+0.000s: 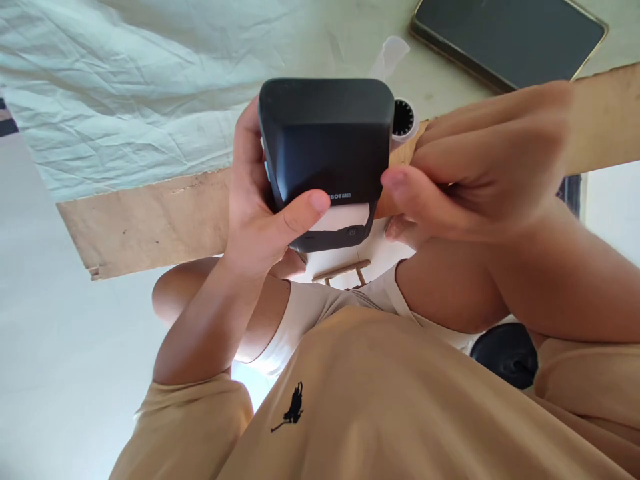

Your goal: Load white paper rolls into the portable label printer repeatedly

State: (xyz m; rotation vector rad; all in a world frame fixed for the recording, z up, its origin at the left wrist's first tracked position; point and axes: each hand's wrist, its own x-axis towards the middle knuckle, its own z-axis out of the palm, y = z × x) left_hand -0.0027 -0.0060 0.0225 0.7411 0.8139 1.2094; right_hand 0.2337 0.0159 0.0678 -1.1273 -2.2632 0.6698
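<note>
A black handheld label printer is held up near the table edge, its dark lid facing me and small light lettering near the lid's lower edge. White paper shows in the slot below the lid. My left hand wraps around the printer's left side, thumb across its front, fingers partly hidden behind. My right hand is at the printer's right, fingers curled and thumb tip at or touching the printer's lower right edge. Whatever those fingers hold, if anything, is hidden.
A small white roll with a black core lies just behind the printer, a pale translucent strip beyond it. At the back right rests a phone. Pale wrinkled cloth covers the table, whose wooden edge crosses above my legs.
</note>
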